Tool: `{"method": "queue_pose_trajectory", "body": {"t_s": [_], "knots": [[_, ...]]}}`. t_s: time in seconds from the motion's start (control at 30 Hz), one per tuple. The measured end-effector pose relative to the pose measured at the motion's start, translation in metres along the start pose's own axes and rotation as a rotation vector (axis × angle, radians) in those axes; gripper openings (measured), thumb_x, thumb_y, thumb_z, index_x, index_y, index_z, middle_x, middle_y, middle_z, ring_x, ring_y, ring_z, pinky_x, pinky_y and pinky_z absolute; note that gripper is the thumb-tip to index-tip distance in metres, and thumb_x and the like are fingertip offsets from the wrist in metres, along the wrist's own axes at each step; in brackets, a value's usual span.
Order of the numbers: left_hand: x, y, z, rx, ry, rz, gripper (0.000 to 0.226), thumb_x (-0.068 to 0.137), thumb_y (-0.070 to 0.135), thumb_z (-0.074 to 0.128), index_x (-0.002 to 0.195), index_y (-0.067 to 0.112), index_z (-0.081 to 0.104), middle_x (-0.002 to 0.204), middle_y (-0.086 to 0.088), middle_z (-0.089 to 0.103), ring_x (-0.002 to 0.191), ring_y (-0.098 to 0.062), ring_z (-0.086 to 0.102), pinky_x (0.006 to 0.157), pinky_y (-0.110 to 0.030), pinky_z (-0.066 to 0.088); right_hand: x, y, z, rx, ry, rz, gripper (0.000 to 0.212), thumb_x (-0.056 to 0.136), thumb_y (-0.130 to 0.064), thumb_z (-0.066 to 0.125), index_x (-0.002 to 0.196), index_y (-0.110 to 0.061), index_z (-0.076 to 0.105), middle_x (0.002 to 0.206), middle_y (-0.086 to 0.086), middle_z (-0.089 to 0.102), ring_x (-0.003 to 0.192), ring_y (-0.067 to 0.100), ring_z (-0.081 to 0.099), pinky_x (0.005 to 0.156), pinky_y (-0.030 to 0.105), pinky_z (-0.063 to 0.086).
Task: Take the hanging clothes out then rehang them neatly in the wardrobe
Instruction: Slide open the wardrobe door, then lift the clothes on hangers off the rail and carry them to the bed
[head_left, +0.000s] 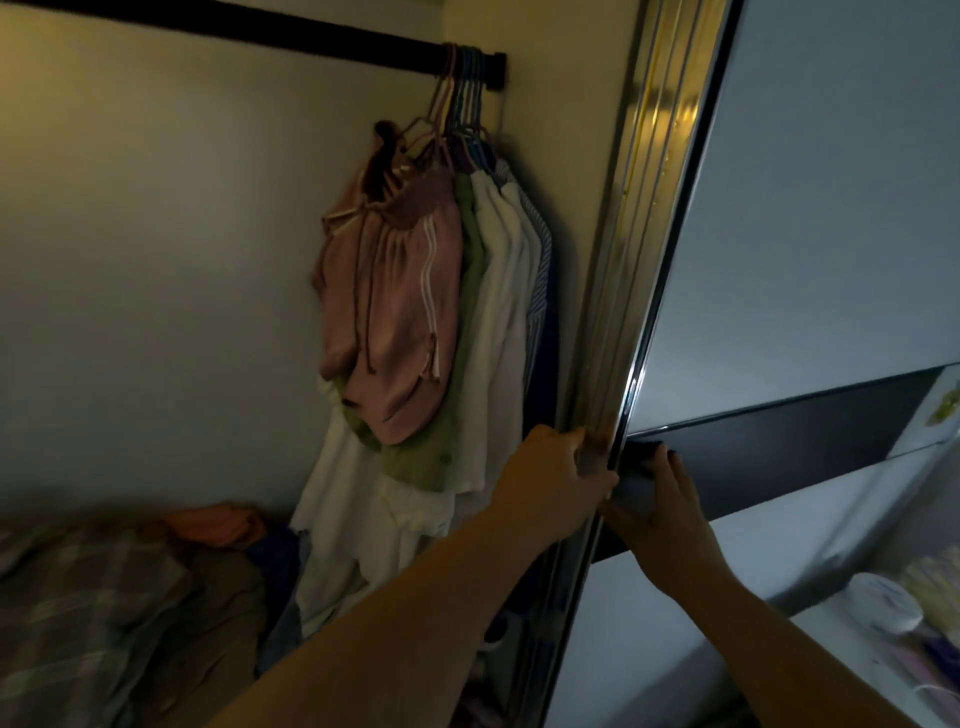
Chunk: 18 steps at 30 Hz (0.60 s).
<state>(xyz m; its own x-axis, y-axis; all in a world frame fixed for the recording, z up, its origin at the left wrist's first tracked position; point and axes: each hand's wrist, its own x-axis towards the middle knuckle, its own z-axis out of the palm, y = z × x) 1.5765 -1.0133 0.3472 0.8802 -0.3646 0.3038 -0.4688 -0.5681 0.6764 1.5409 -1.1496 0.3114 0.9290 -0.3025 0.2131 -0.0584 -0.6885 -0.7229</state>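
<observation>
Head view: left hand grips the sliding door edge; right hand lies flat on its panel. Hanging clothes bunch at the rail end. Advise sliding it fully clear, evenly, before reaching in.

Rail black; hangers pink, blue & teal. Hanging clothes: dusty-pink shorts w/ white side stripes, green top, white shirts, blue-white striped shirt. Below: grey plaid cloth, orange piece; door frame chrome, door pale grey w/ black band.
</observation>
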Motion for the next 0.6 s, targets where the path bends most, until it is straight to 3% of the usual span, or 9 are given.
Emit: {"method": "queue_pose_trajectory", "body": {"t_s": [0.07,0.13,0.17,0.23,0.3,0.4,0.47,0.53,0.6], "knots": [[-0.004,-0.002,-0.015,-0.025,0.007,0.007,0.048,0.089,0.04,0.055,0.132,0.018,0.049,0.128,-0.005,0.048,0.117,-0.019,0.05,0.087,-0.018,0.035,-0.002,-0.004,-0.005,0.01,0.041,-0.07,0.071,0.082,-0.026,0.066,0.142,-0.019,0.029,0.145,0.007,0.032,0.129,0.025,0.039,0.095,0.034,0.041],[-0.005,-0.007,-0.034,-0.022,0.068,-0.018,0.049,0.089,0.04,0.056,0.134,0.021,0.048,0.131,0.0,0.048,0.118,-0.015,0.049,0.092,-0.018,0.038,-0.007,-0.014,-0.01,-0.03,0.141,-0.164,0.063,0.08,-0.023,0.067,0.137,-0.016,0.038,0.135,0.006,0.041,0.123,0.021,0.043,0.096,0.037,0.043],[-0.005,-0.011,-0.046,-0.021,0.111,-0.051,0.047,0.088,0.039,0.057,0.131,0.021,0.051,0.125,0.002,0.051,0.113,-0.012,0.052,0.09,-0.017,0.039,-0.011,-0.023,-0.011,-0.038,0.201,-0.228,0.06,0.081,-0.019,0.068,0.134,-0.013,0.042,0.129,0.003,0.043,0.118,0.016,0.043,0.096,0.037,0.042],[-0.001,-0.022,-0.074,-0.049,0.187,-0.092,0.03,0.088,0.033,0.058,0.11,0.014,0.065,0.093,0.006,0.061,0.083,-0.008,0.059,0.068,-0.009,0.039,-0.016,-0.046,-0.01,-0.057,0.305,-0.427,0.048,0.081,-0.019,0.067,0.125,-0.01,0.049,0.116,-0.006,0.042,0.108,0.006,0.04,0.091,0.033,0.042],[0.009,-0.035,-0.104,-0.041,0.259,-0.1,0.022,0.087,0.033,0.058,0.086,0.013,0.069,0.07,0.004,0.064,0.065,-0.011,0.06,0.056,-0.015,0.038,-0.014,-0.073,-0.005,-0.071,0.341,-0.58,0.046,0.078,-0.027,0.061,0.119,-0.008,0.053,0.113,-0.009,0.04,0.106,-0.001,0.037,0.088,0.028,0.039],[0.033,-0.054,-0.147,-0.082,0.359,-0.182,0.03,0.083,0.038,0.055,0.059,0.021,0.06,0.054,0.005,0.053,0.062,-0.015,0.058,0.062,-0.026,0.042,0.005,-0.117,0.001,-0.05,0.313,-0.65,0.05,0.075,-0.029,0.059,0.12,-0.008,0.053,0.114,-0.009,0.04,0.105,-0.005,0.033,0.09,0.022,0.033],[0.053,-0.062,-0.175,-0.105,0.407,-0.191,0.037,0.083,0.035,0.052,0.05,0.021,0.048,0.047,0.006,0.042,0.055,-0.014,0.05,0.057,-0.027,0.037,0.024,-0.149,0.006,-0.049,0.33,-0.689,0.052,0.077,-0.034,0.056,0.122,-0.008,0.051,0.114,-0.008,0.039,0.105,-0.005,0.032,0.091,0.019,0.031],[0.08,-0.07,-0.2,-0.193,0.419,-0.129,0.041,0.084,0.033,0.053,0.045,0.022,0.047,0.043,0.008,0.04,0.053,-0.011,0.042,0.056,-0.026,0.032,0.049,-0.178,0.009,-0.055,0.342,-0.653,0.058,0.076,-0.038,0.053,0.126,-0.009,0.048,0.121,-0.002,0.042,0.11,0.002,0.034,0.095,0.021,0.028],[0.106,-0.071,-0.222,-0.304,0.4,-0.069,0.038,0.082,0.042,0.054,0.045,0.032,0.054,0.048,0.013,0.044,0.06,-0.01,0.045,0.067,-0.029,0.037,0.079,-0.205,0.012,-0.1,0.381,-0.581,0.066,0.074,-0.044,0.05,0.13,-0.009,0.045,0.132,0.007,0.04,0.123,0.016,0.036,0.102,0.024,0.027]]}}
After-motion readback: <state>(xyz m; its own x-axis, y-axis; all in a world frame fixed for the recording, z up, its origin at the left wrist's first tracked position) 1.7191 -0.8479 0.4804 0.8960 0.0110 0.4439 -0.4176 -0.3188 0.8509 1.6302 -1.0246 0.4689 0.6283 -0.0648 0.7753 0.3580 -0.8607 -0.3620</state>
